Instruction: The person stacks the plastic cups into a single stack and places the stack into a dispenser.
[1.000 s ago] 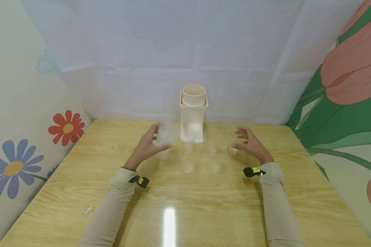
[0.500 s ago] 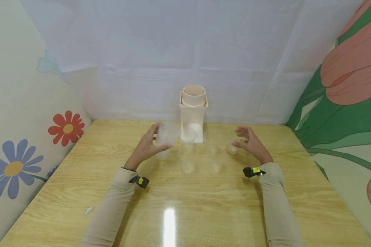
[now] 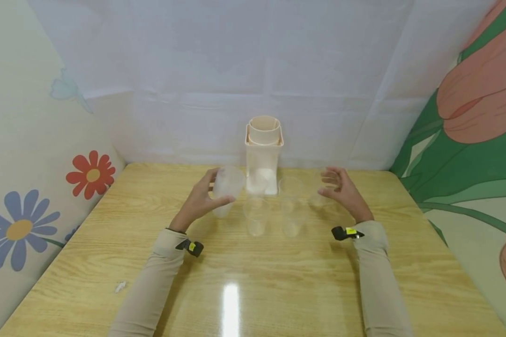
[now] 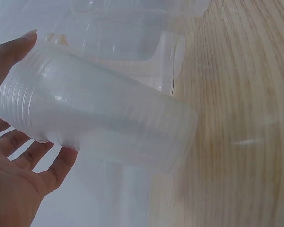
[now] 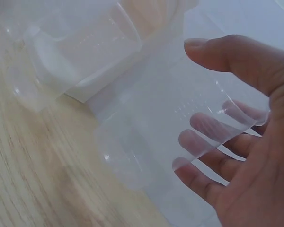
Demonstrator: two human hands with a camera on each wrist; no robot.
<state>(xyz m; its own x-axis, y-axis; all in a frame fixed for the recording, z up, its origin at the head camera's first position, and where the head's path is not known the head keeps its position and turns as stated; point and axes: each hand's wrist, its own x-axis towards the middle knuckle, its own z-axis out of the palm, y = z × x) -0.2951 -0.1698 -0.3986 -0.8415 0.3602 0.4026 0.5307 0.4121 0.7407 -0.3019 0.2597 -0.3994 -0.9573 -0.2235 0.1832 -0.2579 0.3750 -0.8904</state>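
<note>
In the head view my left hand (image 3: 201,196) grips a stack of clear plastic cups (image 3: 229,187), mouths upward. The left wrist view shows the thumb and fingers (image 4: 59,168) round the stack's (image 4: 109,109) rimmed end. Whether the stack's base touches the table cannot be told. My right hand (image 3: 343,192) is at a single clear cup (image 3: 318,199). In the right wrist view its fingers (image 5: 199,177) lie loosely behind the cup (image 5: 156,127), while the thumb stands apart from it. Between the hands stand several clear cups (image 3: 256,224), their outlines faint.
A cream-coloured holder (image 3: 263,159) with a round tube in its top stands behind the cups, near the white backdrop (image 3: 194,121). A small white scrap (image 3: 120,286) lies on the wooden table (image 3: 278,281) at left. Flower-patterned panels (image 3: 21,229) flank both sides.
My right hand has loosened slightly, its fingers and thumb shifting a little right and away from the cup. The left hand and its stack of cups have stayed in place.
</note>
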